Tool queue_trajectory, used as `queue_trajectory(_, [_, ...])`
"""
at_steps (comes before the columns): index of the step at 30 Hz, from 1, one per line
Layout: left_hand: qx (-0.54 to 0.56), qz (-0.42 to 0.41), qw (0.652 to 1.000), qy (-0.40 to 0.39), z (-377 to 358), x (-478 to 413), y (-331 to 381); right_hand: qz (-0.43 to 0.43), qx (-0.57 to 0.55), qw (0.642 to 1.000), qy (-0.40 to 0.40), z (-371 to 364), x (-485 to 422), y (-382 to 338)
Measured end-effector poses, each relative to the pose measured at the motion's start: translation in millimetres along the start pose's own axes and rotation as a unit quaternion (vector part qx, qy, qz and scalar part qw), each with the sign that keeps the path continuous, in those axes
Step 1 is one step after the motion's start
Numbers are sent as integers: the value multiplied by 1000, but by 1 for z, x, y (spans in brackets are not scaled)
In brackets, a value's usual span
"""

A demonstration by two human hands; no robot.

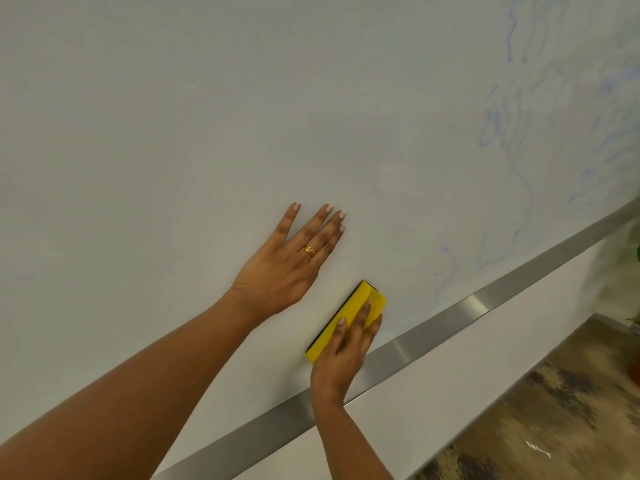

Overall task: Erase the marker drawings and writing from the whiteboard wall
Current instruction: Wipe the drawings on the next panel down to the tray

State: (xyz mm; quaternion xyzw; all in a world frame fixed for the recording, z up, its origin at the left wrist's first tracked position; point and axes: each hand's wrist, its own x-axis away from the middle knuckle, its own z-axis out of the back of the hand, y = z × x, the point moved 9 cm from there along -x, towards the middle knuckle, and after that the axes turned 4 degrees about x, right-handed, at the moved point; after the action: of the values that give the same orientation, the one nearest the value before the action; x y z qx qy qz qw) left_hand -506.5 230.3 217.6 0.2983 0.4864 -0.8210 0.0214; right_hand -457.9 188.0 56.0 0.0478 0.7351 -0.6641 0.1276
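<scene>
The whiteboard wall (173, 133) fills most of the head view. Smeared blue marker marks (540, 126) cover its right part, and a few faint blue lines (448, 265) trail down toward the lower edge. My left hand (291, 261), with a gold ring, lies flat on the board with straight fingers. Just below and to its right, my right hand (346, 351) grips a yellow eraser (360, 299) with a dark underside and holds it against the board, close to the lower edge.
A brushed metal strip (450, 317) runs diagonally along the board's lower edge, with plain white wall (450, 386) under it. Mottled brown floor (554, 410) shows at the bottom right. Green plant leaves (635, 320) and a pot peek in at the right edge.
</scene>
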Motion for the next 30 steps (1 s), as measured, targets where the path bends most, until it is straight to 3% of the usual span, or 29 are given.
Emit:
queue_trajectory(16, [-18,0,1000,-7,-5,1,5,-266,-4,964,10,17,-18,64])
queue_trajectory(20, [-16,4,1000,5,-4,0,7,-335,-3,942,-26,5,-6,59])
queue_trajectory(26, [-9,2,1000,5,-4,0,8,-298,33,949,-96,-5,25,31])
queue_trajectory(30, [-4,-3,1000,5,-4,1,9,-257,31,961,-96,-5,30,26])
